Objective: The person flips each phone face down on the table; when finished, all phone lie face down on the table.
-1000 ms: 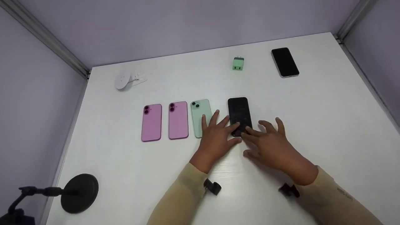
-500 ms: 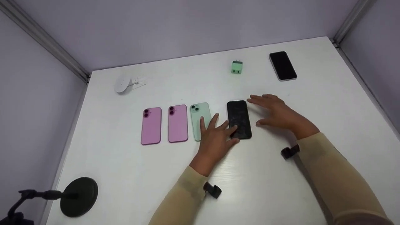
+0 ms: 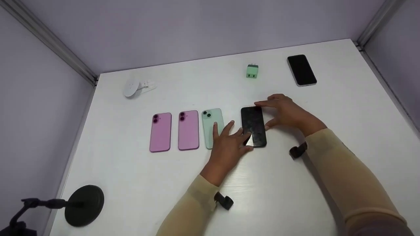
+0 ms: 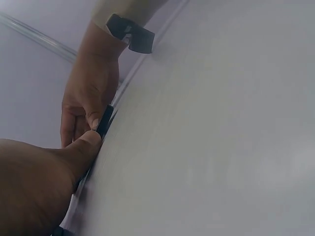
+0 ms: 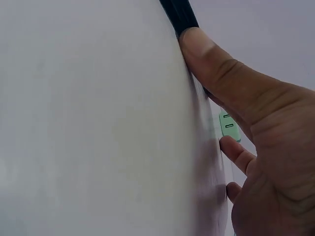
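Note:
A black smartphone (image 3: 256,123) lies flat, dark screen up, between the hands. My left hand (image 3: 226,150) rests with fingers spread: its index finger lies over the phone's lower left part, its thumb by the bottom edge, and other fingers reach onto a mint green smartphone (image 3: 210,119). My right hand (image 3: 288,113) grips the black phone's upper right corner, forefinger at the top edge and thumb (image 5: 197,49) against the right side. Left of the mint phone, two pink smartphones (image 3: 188,131) lie camera side up, apart from each other. The left wrist view shows the black phone (image 4: 104,120) edge-on.
At the back of the white table (image 3: 131,177) are a green plug charger (image 3: 252,71), another black-screened phone (image 3: 302,70) and a white disc-shaped item (image 3: 131,88) with a small clear piece. A black round stand base (image 3: 84,206) sits at front left. Walls border the back and sides.
My right hand has moved from the black phone's bottom edge up and around to its upper right corner, where it now touches it. The left hand stays nearly in place.

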{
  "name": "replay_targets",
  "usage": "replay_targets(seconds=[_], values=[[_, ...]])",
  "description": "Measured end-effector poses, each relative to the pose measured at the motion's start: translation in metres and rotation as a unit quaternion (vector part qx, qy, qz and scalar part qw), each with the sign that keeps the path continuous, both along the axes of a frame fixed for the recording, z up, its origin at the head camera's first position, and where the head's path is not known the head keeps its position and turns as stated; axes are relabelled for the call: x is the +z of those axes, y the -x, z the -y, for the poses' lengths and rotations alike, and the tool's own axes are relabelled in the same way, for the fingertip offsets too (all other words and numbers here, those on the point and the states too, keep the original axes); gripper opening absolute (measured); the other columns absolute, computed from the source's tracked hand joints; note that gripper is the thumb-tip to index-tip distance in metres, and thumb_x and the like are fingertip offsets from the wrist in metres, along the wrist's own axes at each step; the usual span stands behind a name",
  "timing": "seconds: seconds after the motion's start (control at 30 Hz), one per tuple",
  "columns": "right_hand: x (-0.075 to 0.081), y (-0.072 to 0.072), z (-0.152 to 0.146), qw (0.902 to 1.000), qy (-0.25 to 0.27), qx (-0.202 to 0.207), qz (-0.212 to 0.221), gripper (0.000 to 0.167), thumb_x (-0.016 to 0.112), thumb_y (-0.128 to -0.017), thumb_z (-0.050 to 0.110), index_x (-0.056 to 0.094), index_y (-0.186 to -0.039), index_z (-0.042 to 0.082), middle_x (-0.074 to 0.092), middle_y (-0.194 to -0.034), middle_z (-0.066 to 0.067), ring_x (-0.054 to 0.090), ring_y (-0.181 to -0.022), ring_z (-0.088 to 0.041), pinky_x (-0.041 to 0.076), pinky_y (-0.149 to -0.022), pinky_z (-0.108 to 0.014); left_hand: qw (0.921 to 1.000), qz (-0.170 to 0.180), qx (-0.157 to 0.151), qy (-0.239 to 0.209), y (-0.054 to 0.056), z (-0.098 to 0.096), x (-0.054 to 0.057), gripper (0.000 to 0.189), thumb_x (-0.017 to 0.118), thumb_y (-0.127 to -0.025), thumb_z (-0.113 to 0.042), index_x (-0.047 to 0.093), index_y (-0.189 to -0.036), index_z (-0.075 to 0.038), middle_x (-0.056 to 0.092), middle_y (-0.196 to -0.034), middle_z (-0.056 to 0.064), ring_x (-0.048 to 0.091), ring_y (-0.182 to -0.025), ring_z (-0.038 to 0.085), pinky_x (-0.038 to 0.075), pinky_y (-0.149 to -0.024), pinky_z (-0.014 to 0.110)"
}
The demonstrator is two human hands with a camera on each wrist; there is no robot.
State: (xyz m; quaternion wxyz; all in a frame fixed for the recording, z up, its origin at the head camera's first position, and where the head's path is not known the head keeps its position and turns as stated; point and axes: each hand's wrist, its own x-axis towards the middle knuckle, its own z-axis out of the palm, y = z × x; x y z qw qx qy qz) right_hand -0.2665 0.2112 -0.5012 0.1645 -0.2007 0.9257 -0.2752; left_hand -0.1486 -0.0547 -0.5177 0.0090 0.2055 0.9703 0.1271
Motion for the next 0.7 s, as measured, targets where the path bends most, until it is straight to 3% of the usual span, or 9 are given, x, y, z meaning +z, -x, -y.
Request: replay_targets(seconds=[0.2,0.4,0.7], values=[[-0.006,0.004,-0.003,0.9996,0.016,-0.015,0.020,0.094,0.099,-0.081,0.025,0.053,-0.162,0.038,0.040,-0.168,-0.023,0.030,-0.159,-0.048,0.028,-0.128,-0.071,0.9999,-0.003,-0.005,0.016,-0.001,-0.001,0.000,0.059,0.055,-0.103,-0.064,0.066,-0.153,-0.034,0.066,-0.155,-0.005,0.034,-0.165,0.024,0.012,-0.133,0.070],[-0.001,0.002,-0.007,0.9994,0.033,-0.008,0.009,0.091,0.097,-0.084,0.021,0.054,-0.163,0.035,0.052,-0.163,-0.016,0.038,-0.156,-0.041,0.032,-0.128,-0.064,0.9996,0.005,-0.015,0.023,-0.001,-0.002,0.003,0.058,0.053,-0.106,-0.063,0.062,-0.156,-0.034,0.063,-0.159,-0.004,0.031,-0.166,0.024,0.010,-0.134,0.069],[0.011,-0.004,-0.007,0.9979,0.064,-0.001,-0.008,0.093,0.097,-0.083,0.029,0.051,-0.164,0.037,0.056,-0.163,-0.007,0.049,-0.150,-0.036,0.038,-0.125,-0.061,0.9997,-0.002,-0.021,-0.014,-0.005,-0.001,0.002,0.056,0.055,-0.108,-0.058,0.062,-0.157,-0.031,0.068,-0.152,-0.004,0.035,-0.165,0.024,0.012,-0.134,0.068]])
